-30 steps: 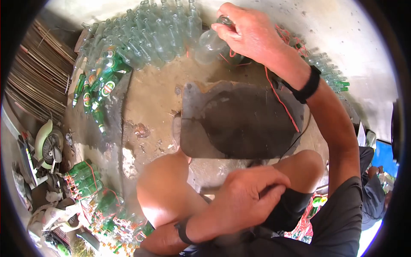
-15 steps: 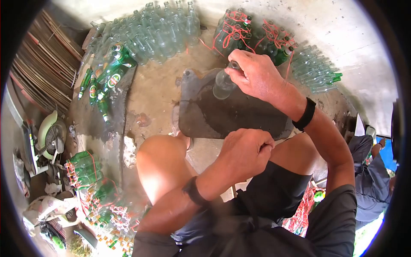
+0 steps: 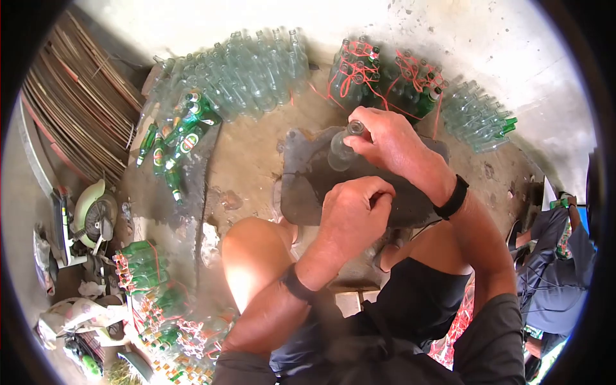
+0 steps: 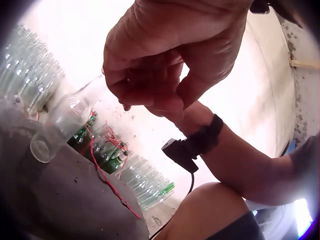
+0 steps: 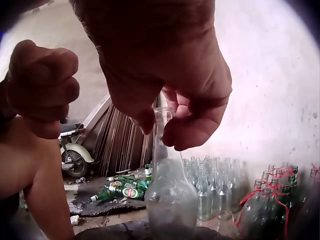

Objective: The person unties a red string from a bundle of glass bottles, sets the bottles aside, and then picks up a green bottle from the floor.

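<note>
A clear glass bottle [image 3: 341, 153] is held by its neck in my right hand [image 3: 399, 149], over the dark flat slab [image 3: 301, 192]. Seen from the right wrist, thumb and fingers pinch the bottle [image 5: 171, 200] just below its mouth. My left hand [image 3: 354, 210] is curled in front of the slab, nearer my body, apart from the bottle; no object shows in it. In the left wrist view this hand [image 4: 175, 50] covers the bottle's top, while the lower body of the bottle [image 4: 65, 120] shows over the slab.
Clear bottles [image 3: 256, 74] stand massed at the back left, with green labelled bottles [image 3: 186, 142] lying before them. Bottles tied with red string [image 3: 355, 74] stand at the back. More clear bottles [image 3: 478, 119] are at right. Tied green bottles [image 3: 141, 266] are at lower left.
My right hand has brought the bottle from the back, beside the massed bottles, down over the slab towards me. My left hand has risen towards the slab.
</note>
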`<action>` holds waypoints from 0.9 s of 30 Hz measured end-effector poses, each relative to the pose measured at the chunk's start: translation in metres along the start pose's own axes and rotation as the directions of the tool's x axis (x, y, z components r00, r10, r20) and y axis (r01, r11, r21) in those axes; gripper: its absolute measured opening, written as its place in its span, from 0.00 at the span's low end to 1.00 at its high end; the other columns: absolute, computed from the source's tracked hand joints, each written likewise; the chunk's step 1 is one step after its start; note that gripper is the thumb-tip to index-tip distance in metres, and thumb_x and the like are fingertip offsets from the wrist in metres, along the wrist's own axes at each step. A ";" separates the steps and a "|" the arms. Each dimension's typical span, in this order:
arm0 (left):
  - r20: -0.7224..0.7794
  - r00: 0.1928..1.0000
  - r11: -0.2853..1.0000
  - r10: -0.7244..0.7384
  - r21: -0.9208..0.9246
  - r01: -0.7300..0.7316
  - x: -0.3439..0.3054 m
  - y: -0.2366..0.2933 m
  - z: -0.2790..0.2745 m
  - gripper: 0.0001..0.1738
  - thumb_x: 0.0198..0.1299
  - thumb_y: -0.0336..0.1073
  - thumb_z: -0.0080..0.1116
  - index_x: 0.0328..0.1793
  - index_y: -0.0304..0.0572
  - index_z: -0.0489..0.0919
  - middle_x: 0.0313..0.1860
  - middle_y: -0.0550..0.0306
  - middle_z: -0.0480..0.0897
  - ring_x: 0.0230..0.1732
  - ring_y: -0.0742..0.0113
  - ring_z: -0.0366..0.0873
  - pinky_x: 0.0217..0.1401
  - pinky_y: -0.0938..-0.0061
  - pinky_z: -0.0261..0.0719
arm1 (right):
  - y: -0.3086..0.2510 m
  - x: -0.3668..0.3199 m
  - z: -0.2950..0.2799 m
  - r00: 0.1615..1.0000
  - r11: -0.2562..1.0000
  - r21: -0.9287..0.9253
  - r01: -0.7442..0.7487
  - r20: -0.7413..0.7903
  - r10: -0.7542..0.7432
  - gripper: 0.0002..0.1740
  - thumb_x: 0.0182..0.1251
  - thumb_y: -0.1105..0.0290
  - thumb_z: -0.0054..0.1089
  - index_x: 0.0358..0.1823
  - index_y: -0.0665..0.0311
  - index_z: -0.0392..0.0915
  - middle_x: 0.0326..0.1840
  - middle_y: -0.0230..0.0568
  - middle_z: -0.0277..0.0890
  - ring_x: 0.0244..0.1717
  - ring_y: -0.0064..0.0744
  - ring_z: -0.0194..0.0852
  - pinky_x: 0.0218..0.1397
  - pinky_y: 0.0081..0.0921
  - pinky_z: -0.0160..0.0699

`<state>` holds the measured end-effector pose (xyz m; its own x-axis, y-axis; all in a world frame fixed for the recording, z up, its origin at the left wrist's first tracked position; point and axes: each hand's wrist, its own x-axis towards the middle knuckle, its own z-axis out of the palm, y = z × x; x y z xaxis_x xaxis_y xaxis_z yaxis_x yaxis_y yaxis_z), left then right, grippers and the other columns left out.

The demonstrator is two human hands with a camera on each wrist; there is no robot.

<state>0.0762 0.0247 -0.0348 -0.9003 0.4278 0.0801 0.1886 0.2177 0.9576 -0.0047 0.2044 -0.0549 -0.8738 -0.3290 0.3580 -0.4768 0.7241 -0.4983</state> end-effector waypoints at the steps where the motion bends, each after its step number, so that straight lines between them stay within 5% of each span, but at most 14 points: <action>1: 0.000 1.000 1.000 0.007 0.007 -0.007 0.002 -0.001 -0.001 0.06 0.67 0.24 0.66 0.45 0.35 0.90 0.34 0.50 0.91 0.31 0.67 0.87 0.39 0.70 0.84 | 0.001 -0.001 -0.001 1.000 1.000 0.021 0.013 0.009 -0.013 0.20 0.64 0.71 0.80 0.53 0.68 0.80 0.35 0.51 0.83 0.30 0.47 0.87 0.33 0.41 0.82; 4: -0.021 1.000 0.999 0.014 0.043 -0.013 0.005 -0.004 -0.003 0.06 0.67 0.24 0.65 0.46 0.34 0.90 0.35 0.50 0.92 0.32 0.69 0.87 0.39 0.71 0.84 | -0.003 0.000 -0.006 0.993 0.990 0.103 -0.093 0.088 0.084 0.21 0.63 0.69 0.79 0.52 0.69 0.80 0.37 0.57 0.86 0.38 0.61 0.88 0.39 0.50 0.84; 8: -0.048 0.999 1.000 -0.005 0.025 0.006 0.015 -0.012 -0.011 0.06 0.68 0.24 0.65 0.47 0.34 0.91 0.33 0.54 0.91 0.33 0.73 0.87 0.39 0.74 0.84 | 0.000 -0.004 0.000 0.996 0.991 0.109 -0.080 0.047 0.076 0.23 0.62 0.68 0.79 0.55 0.69 0.80 0.36 0.58 0.85 0.38 0.61 0.88 0.39 0.50 0.83; 11: -0.068 0.995 0.992 -0.068 -0.113 0.060 0.022 -0.009 -0.019 0.07 0.70 0.25 0.66 0.48 0.36 0.92 0.33 0.58 0.90 0.34 0.76 0.85 0.38 0.76 0.83 | -0.006 -0.007 -0.005 0.973 0.976 0.074 -0.203 0.128 0.193 0.26 0.61 0.66 0.80 0.57 0.69 0.80 0.35 0.59 0.85 0.38 0.62 0.88 0.39 0.50 0.83; 13: -0.041 0.984 0.957 -0.172 -0.242 0.157 0.030 -0.005 -0.030 0.07 0.70 0.26 0.66 0.49 0.38 0.93 0.36 0.61 0.91 0.35 0.78 0.84 0.39 0.80 0.82 | -0.005 -0.013 -0.005 0.991 0.982 0.128 -0.136 0.028 0.134 0.29 0.60 0.69 0.81 0.61 0.67 0.80 0.36 0.50 0.83 0.31 0.42 0.85 0.34 0.40 0.82; 17: -0.048 0.966 0.935 -0.252 -0.271 0.231 0.045 0.022 -0.063 0.08 0.70 0.24 0.64 0.49 0.34 0.92 0.35 0.58 0.91 0.33 0.78 0.84 0.36 0.80 0.81 | -0.004 -0.025 -0.020 0.993 0.993 -0.005 -0.121 -0.015 0.121 0.30 0.59 0.69 0.81 0.62 0.66 0.81 0.40 0.51 0.84 0.34 0.42 0.86 0.38 0.40 0.83; 20: -0.074 0.962 0.937 -0.263 -0.259 0.236 0.062 0.041 -0.098 0.09 0.70 0.29 0.71 0.53 0.37 0.92 0.37 0.59 0.92 0.34 0.78 0.82 0.39 0.80 0.81 | 0.002 -0.032 -0.051 0.990 0.990 -0.021 -0.139 0.034 0.140 0.24 0.61 0.68 0.79 0.57 0.65 0.82 0.43 0.50 0.85 0.40 0.51 0.88 0.42 0.44 0.84; 27: -0.140 0.949 0.958 -0.284 -0.087 0.273 0.128 0.015 -0.179 0.11 0.70 0.32 0.72 0.55 0.37 0.91 0.38 0.62 0.91 0.31 0.78 0.80 0.37 0.82 0.78 | 0.020 -0.072 -0.148 0.973 0.973 -0.034 -0.227 -0.055 0.225 0.18 0.64 0.73 0.76 0.53 0.67 0.84 0.36 0.44 0.79 0.33 0.38 0.82 0.39 0.35 0.81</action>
<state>-0.1067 -0.0746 0.0395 -0.9625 0.2213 -0.1568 -0.0998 0.2488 0.9634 0.0628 0.3324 0.0266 -0.9522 -0.1232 0.2796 -0.2619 0.8002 -0.5394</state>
